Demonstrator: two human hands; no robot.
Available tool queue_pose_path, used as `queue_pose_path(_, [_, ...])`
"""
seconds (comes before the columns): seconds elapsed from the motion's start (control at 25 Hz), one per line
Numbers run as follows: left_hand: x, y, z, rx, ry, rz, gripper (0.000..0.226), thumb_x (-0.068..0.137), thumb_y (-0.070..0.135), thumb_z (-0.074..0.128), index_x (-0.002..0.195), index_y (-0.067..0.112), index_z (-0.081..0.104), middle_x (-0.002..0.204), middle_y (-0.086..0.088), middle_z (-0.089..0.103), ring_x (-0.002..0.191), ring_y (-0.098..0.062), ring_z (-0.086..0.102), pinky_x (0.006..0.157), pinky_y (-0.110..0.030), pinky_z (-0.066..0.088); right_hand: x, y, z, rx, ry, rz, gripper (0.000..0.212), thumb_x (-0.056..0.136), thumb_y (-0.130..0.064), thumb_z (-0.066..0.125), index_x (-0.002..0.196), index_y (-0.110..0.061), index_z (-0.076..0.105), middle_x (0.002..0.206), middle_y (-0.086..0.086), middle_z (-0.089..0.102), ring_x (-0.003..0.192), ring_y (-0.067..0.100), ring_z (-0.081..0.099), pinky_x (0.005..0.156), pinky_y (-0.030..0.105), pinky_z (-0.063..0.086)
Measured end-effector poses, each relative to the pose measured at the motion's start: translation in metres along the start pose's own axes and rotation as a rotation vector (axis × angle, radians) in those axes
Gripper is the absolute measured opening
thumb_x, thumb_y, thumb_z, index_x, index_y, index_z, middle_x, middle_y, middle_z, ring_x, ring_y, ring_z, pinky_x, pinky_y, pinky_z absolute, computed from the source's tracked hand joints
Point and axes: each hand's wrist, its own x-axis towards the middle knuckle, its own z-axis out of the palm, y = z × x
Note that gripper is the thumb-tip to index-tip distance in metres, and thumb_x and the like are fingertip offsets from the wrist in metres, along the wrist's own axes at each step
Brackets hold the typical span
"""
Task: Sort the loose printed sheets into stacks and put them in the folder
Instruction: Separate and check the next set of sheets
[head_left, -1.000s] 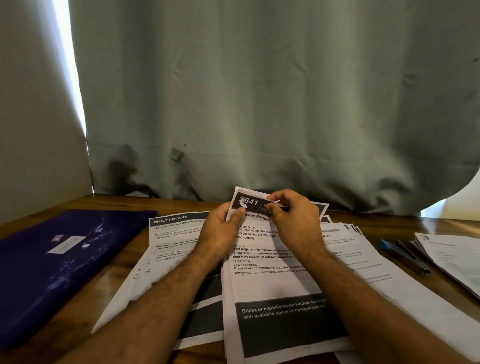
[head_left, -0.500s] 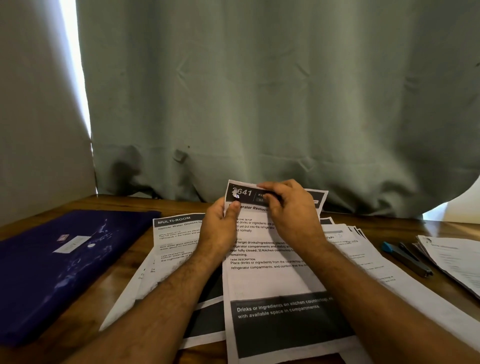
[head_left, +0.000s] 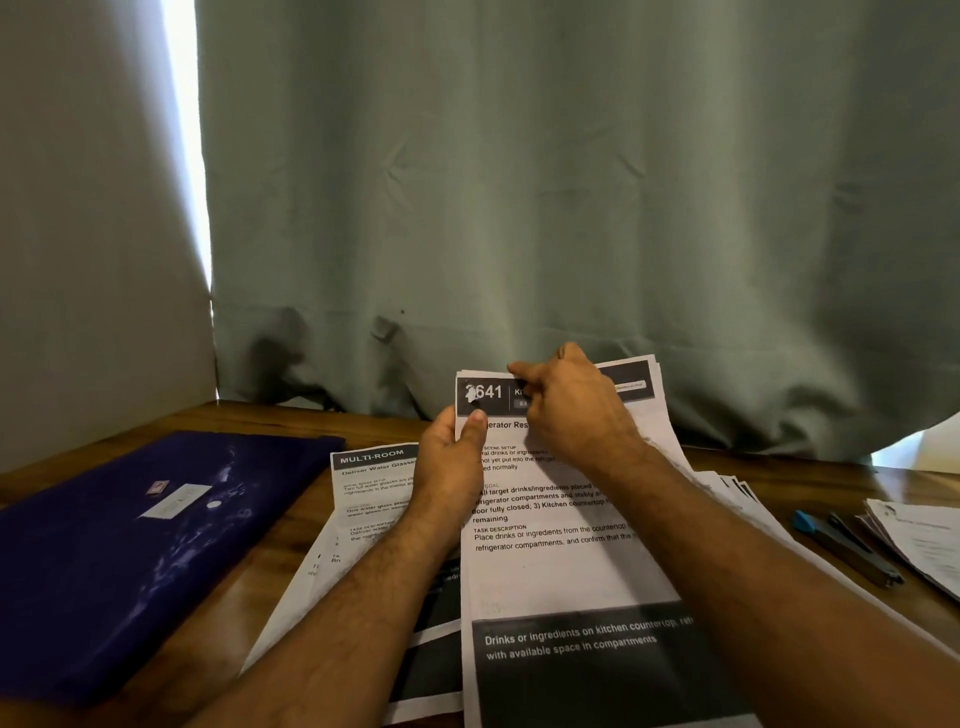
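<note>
A printed sheet (head_left: 561, 566) headed "641" lies on top of a spread of loose sheets in the middle of the wooden table. Its far end is lifted off the pile. My left hand (head_left: 451, 457) pinches its top left edge, thumb on the print. My right hand (head_left: 571, 410) grips the top edge near the middle, fingers curled over the dark header. Under it to the left lies a "MULTI-ROOM" sheet (head_left: 366, 483). More sheets (head_left: 727, 488) fan out to the right. A dark blue folder (head_left: 130, 551) lies shut on the left.
A stapler with a blue tip (head_left: 847, 551) lies on the table (head_left: 270, 582) at the right, next to another stack of papers (head_left: 924, 545) by the right edge. A grey-green curtain (head_left: 519, 208) hangs right behind the table's far edge.
Both hands have raised the top end of the "641" sheet further off the pile. My right hand has slid up over the header.
</note>
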Motion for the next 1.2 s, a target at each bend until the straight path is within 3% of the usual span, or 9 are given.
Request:
queue_pose_path(0.12, [-0.001, 0.001, -0.001, -0.028, -0.003, -0.045, 0.016, 0.105, 0.025, 0.051, 0.105, 0.023, 0.067, 0.082, -0.004, 0.079, 0.071, -0.022, 0.077, 0.056, -0.031, 0.059, 0.003, -0.003, 0.001, -0.037, -0.038, 0.013, 0.031, 0.093, -0.024, 0.060, 0.124, -0.027, 0.064, 0.108, 0.005, 0.042, 0.098, 0.030, 0.059, 0.094, 0.043, 0.050])
queue_pose_path(0.28, [-0.005, 0.000, 0.002, -0.070, -0.013, -0.076, 0.016, 0.104, 0.020, 0.053, 0.106, 0.014, 0.068, 0.088, -0.012, 0.077, 0.076, -0.027, 0.074, 0.068, -0.036, 0.060, 0.001, -0.001, 0.007, -0.065, -0.069, 0.057, 0.033, 0.090, -0.025, 0.064, 0.122, -0.029, 0.065, 0.101, 0.001, 0.035, 0.098, 0.031, 0.059, 0.092, 0.040, 0.049])
queue_pose_path(0.56, [-0.008, -0.001, 0.002, -0.092, -0.046, -0.158, 0.014, 0.103, 0.018, 0.054, 0.105, 0.016, 0.068, 0.095, -0.016, 0.077, 0.081, -0.031, 0.073, 0.075, -0.041, 0.060, -0.004, 0.007, 0.013, -0.047, -0.124, 0.098, 0.040, 0.086, -0.023, 0.068, 0.125, -0.029, 0.063, 0.102, 0.001, 0.035, 0.098, 0.028, 0.058, 0.092, 0.039, 0.049])
queue_pose_path(0.76, [-0.010, 0.002, 0.002, -0.153, -0.069, -0.187, 0.014, 0.103, 0.016, 0.054, 0.105, 0.017, 0.068, 0.087, -0.013, 0.078, 0.073, -0.027, 0.074, 0.062, -0.034, 0.059, -0.007, 0.008, 0.008, -0.069, -0.146, 0.044, 0.036, 0.093, -0.026, 0.058, 0.128, -0.031, 0.060, 0.104, 0.000, 0.034, 0.097, 0.026, 0.059, 0.093, 0.043, 0.051])
queue_pose_path(0.96, [-0.019, 0.010, 0.020, -0.180, -0.101, -0.195, 0.016, 0.103, 0.015, 0.053, 0.111, 0.013, 0.066, 0.085, -0.012, 0.077, 0.070, -0.025, 0.074, 0.061, -0.034, 0.059, -0.004, 0.017, -0.019, -0.101, -0.203, 0.065, 0.037, 0.086, -0.023, 0.056, 0.119, -0.037, 0.066, 0.110, 0.002, 0.067, 0.098, 0.027, 0.063, 0.088, 0.037, 0.052])
queue_pose_path(1.2, [-0.028, 0.023, 0.067, -0.289, -0.204, -0.287, 0.016, 0.105, 0.016, 0.050, 0.115, 0.017, 0.062, 0.094, -0.017, 0.077, 0.074, -0.030, 0.075, 0.062, -0.042, 0.062, 0.008, 0.044, -0.069, -0.148, -0.236, 0.072, 0.031, 0.090, -0.021, 0.057, 0.114, -0.035, 0.071, 0.110, -0.002, 0.072, 0.097, 0.019, 0.064, 0.091, 0.034, 0.052])
